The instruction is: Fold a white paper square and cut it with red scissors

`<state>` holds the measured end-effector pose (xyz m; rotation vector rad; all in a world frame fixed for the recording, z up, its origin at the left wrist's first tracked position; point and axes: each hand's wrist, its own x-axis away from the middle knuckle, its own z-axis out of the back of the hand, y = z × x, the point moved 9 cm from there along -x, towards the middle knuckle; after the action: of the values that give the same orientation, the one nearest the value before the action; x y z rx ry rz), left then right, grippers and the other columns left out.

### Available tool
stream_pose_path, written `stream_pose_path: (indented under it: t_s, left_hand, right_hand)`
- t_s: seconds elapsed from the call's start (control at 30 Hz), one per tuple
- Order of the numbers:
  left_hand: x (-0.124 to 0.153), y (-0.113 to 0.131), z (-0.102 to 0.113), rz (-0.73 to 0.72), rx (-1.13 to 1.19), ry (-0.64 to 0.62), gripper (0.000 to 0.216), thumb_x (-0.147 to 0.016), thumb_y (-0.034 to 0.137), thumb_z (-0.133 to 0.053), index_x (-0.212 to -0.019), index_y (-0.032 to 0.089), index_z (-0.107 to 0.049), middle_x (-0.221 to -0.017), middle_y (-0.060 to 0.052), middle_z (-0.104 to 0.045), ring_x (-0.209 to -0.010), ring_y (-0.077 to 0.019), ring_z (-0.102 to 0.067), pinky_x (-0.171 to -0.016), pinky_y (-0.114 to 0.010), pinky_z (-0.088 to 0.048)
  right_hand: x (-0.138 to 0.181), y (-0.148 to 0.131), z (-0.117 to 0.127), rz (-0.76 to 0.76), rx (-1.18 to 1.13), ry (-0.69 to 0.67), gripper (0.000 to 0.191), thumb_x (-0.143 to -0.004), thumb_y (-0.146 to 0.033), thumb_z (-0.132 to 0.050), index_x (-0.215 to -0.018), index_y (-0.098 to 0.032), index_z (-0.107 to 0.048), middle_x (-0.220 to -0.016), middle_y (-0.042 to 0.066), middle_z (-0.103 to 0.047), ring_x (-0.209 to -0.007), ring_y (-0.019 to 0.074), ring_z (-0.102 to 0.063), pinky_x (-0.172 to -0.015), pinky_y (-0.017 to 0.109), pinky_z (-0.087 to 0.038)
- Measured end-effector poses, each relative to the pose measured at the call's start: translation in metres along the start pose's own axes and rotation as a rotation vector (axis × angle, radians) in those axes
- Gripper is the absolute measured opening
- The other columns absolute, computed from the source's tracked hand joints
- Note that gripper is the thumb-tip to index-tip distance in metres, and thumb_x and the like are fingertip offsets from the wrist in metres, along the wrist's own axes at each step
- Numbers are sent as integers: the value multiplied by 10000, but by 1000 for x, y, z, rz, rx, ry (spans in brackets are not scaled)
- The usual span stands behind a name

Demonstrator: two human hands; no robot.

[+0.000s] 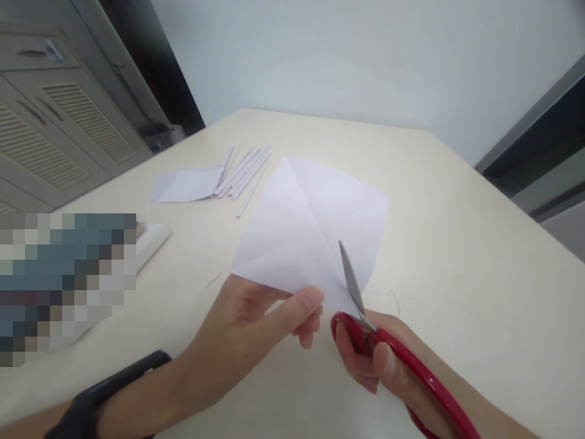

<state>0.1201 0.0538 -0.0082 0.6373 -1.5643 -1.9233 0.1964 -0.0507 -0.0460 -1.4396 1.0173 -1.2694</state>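
A white sheet of paper (283,231) with a diagonal crease is held up over the table. My left hand (269,317) pinches its near edge, thumb on top and fingers beneath. In my right hand (365,360) is a pair of scissors (429,378) with red handles and metal blades. One blade lies over the paper along the crease near its close corner; the other blade is hidden under the sheet. A dark band (114,390) circles my left wrist.
Several narrow paper strips (247,174) and a flat white paper piece (187,185) lie on the cream table (439,195) at the back left. A blurred-out item (59,280) sits at the left edge. Behind stands a white wall (347,61), with louvred cabinets (59,116) at far left.
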Motion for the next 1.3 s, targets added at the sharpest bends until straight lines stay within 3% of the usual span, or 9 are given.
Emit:
stream_pose_path:
  t_s: [0.23, 0.43, 0.73, 1.0, 1.3]
  left_hand:
    - [8, -5, -4, -15, 146, -38, 308, -870, 280, -586, -575, 191, -588, -518, 33, -588, -483, -113, -540, -507, -226, -467]
    - [7, -2, -6, -29, 163, -62, 281, -870, 266, -595, -601, 189, -597, -526, 35, -585, -488, -112, -549, -484, -218, -467]
    - [9, -2, -8, -53, 189, -84, 292, -879, 266, -601, -600, 181, -598, -546, 38, -591, -496, -94, -551, -494, -202, -451]
    - [9, -1, -10, -16, 139, -156, 299, -912, 279, -574, -632, 176, -595, -580, 36, -598, -546, -95, -573, -547, -203, -480]
    - [10, -9, -8, -53, 133, -144, 299, -931, 314, -564, -660, 195, -606, -600, 67, -610, -562, -67, -581, -569, -166, -475]
  right_hand:
    - [-2, 6, -4, 98, -30, -63, 565, -819, -770, -375, -780, -212, -454, -654, -47, -331, -572, 117, -290, -530, 268, -257]
    - [0, -2, -1, 6, -38, -6, 545, -810, -756, -412, -792, -215, -474, -714, -31, -343, -637, 140, -308, -594, 286, -284]
    - [-3, 1, -1, 135, -23, -45, 525, -859, -728, -380, -798, -212, -458, -682, -39, -346, -589, 122, -296, -539, 277, -271]
    - [-2, -1, -5, 142, -20, -54, 486, -911, -673, -370, -786, -207, -427, -673, -42, -312, -581, 115, -276, -539, 273, -246]
    - [-2, -2, -3, 113, 25, -50, 471, -932, -640, -368, -756, -206, -417, -649, -42, -316, -580, 118, -293, -547, 274, -233]
